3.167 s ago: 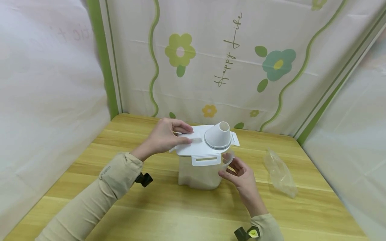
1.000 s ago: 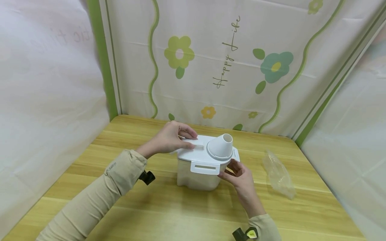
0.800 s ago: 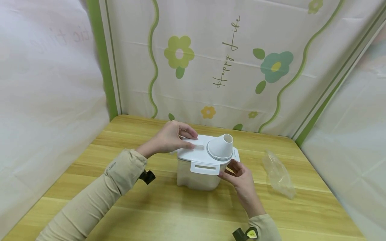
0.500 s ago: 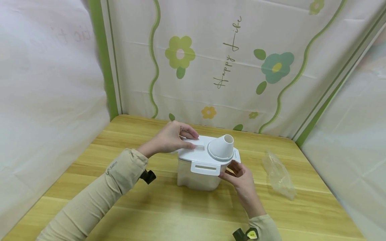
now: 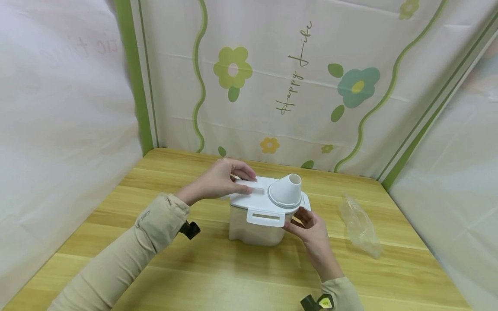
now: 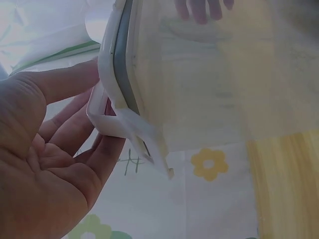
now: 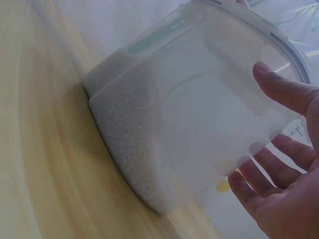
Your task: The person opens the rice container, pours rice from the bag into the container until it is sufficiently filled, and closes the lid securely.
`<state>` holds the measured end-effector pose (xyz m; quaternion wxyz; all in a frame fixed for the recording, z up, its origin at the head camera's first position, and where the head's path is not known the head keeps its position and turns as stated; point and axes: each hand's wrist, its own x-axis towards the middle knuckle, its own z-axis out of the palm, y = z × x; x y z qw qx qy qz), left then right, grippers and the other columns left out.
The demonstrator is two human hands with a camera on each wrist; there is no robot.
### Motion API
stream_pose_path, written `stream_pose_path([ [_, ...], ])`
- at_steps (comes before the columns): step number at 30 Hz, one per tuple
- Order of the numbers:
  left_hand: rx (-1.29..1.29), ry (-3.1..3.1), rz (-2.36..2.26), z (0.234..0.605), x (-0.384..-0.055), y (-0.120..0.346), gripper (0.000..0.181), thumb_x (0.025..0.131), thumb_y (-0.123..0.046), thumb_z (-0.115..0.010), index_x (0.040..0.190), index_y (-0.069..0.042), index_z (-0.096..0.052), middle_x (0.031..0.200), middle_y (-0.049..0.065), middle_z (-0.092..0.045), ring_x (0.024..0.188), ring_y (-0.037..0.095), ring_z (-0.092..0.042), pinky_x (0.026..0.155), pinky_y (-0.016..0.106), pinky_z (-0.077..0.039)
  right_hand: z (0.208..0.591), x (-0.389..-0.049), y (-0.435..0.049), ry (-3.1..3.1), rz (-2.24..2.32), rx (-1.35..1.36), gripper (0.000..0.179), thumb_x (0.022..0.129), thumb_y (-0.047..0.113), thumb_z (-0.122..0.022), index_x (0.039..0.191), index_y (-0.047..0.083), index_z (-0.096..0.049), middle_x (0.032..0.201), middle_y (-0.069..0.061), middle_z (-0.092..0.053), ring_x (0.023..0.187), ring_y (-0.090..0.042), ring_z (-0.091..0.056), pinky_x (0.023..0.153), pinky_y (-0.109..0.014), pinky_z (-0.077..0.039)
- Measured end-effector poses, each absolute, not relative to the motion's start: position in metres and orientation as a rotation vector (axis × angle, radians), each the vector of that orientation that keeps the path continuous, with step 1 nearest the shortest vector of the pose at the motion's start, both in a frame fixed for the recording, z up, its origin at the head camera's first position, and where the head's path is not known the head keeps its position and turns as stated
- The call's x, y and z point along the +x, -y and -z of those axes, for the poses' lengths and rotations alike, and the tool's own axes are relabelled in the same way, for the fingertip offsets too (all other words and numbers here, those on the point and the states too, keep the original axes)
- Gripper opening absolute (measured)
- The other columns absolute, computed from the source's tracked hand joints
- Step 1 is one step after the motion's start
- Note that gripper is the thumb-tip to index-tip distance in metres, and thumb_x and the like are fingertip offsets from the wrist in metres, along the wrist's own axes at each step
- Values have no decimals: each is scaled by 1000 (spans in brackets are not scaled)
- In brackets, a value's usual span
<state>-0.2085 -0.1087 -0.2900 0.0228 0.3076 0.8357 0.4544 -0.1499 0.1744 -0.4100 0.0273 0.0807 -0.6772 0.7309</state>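
A translucent storage container (image 5: 256,235) stands upright on the table, with white grains that look like rice (image 7: 132,107) in its lower part. Its white lid (image 5: 254,199) sits on top and carries a cone-shaped spout (image 5: 285,190). The slotted side flap (image 5: 266,217) sticks outward, unlatched. My left hand (image 5: 221,178) grips the lid's left end, thumb in front and fingers behind; in the left wrist view the fingers are at a white loop (image 6: 104,122). My right hand (image 5: 311,229) holds the container's right end just below the lid, thumb and fingers on opposite sides.
A crumpled clear plastic bag (image 5: 359,226) lies to the right on the wooden table (image 5: 186,268). A floral curtain (image 5: 249,108) hangs along the table's back edge, and pale sheets close off both sides.
Since the oldest frame, the lid has come down onto the container, covering the curved rim that showed by my right hand. Over the last second hardly anything has moved.
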Motion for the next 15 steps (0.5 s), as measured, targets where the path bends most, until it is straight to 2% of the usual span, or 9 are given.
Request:
stream_pose_path([
  [6, 996, -2619, -1586, 299, -195, 116, 31, 93, -25, -72, 119, -10, -67, 117, -3, -65, 113, 14, -58, 99, 31, -47, 408, -151, -182, 2106, -2276, 316, 55, 79, -8, -77, 130, -4, -54, 123, -12, -61, 117, -30, -53, 96, -36, -50],
  [10, 927, -2690, -1681, 307, -184, 124, 39, 99, -32, -62, 132, -11, -60, 133, -2, -58, 127, 14, -48, 109, 34, -38, 405, -151, -191, 2131, -2332, 450, 62, 81, -9, -74, 137, -1, -48, 129, -12, -57, 123, -31, -48, 100, -37, -47],
  [15, 824, -2771, -1808, 320, -170, 134, 44, 105, -34, -48, 141, -7, -52, 142, 4, -51, 132, 22, -43, 111, 40, -35, 396, -157, -194, 2054, -2477, 572, 61, 92, -3, -62, 146, -3, -34, 137, -13, -50, 126, -28, -46, 104, -39, -44],
])
